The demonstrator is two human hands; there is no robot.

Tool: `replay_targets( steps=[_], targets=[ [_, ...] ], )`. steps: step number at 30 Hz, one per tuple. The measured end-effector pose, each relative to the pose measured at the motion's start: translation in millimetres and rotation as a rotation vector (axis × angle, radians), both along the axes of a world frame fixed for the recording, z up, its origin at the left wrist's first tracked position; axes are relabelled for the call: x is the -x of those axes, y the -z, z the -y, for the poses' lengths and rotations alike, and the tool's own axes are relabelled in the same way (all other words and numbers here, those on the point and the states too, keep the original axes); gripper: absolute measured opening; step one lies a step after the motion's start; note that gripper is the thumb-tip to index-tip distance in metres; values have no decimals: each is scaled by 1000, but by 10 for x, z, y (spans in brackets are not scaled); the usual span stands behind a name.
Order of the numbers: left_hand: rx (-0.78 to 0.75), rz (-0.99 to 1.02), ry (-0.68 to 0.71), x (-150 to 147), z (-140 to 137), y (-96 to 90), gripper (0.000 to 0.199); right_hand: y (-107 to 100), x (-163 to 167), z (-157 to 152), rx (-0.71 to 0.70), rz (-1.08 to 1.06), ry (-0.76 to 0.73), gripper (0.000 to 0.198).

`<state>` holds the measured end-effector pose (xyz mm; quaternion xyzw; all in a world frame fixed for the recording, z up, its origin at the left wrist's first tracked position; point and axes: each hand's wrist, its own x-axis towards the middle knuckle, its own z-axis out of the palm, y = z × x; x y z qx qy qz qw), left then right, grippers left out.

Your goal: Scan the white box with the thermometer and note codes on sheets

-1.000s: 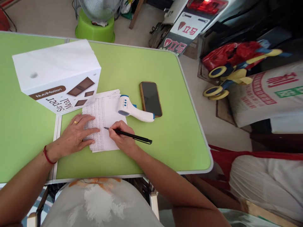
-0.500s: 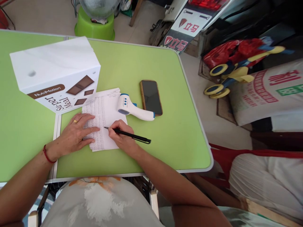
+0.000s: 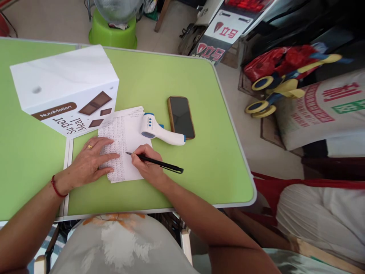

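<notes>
White paper sheets [image 3: 133, 167] lie on the green table, their left part covered with dense rows of handwriting. Across the lower left of the paper rests my left hand [image 3: 92, 159], palm down with fingers spread; it wears a ring and a red wrist cord. My right hand [image 3: 147, 163] pinches a black pen [image 3: 168, 166] near its point, and the tip is at or just above the blank paper beside the writing. A white and blue infrared thermometer [image 3: 164, 133] lies partly over the upper right of the sheets. Right of it is a dark-screened phone [image 3: 182, 117] in a brown case.
A white NutriMotion box [image 3: 64, 82] stands at the upper left, touching or nearly touching the paper. The green table [image 3: 211, 167] has a pale raised edge. Another person [image 3: 316, 213] sits at the right. Beyond are a fan on a green stool [image 3: 114, 36] and a printed sack [image 3: 322, 110].
My right hand and the pen have shifted very slightly to the right over the paper. My left hand stays on the sheets. The whole view has moved a little.
</notes>
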<state>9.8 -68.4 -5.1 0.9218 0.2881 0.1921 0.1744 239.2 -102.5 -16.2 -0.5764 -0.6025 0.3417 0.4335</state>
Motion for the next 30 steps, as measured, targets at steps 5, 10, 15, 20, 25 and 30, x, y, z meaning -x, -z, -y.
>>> replay_targets(
  steps=[5,10,15,20,25,30],
  targets=[
    [-11,-1,12,-5,0,-13,32,-3,6,2,11,15,-10,13],
    [-42,-10,19,-13,-3,-25,32,-7,6,3,-9,28,-19,15],
    [-46,0,30,-8,-5,-27,32,-9,-5,-1,-19,14,-30,15],
    [-46,-1,27,-10,-6,-28,31,-17,-4,-12,-29,-16,27,12],
    [-50,6,28,-11,-5,-20,32,-5,4,-9,-34,12,33,13],
    [-52,1,29,-7,-7,-21,32,9,-3,-2,-79,21,2,13]
  ],
)
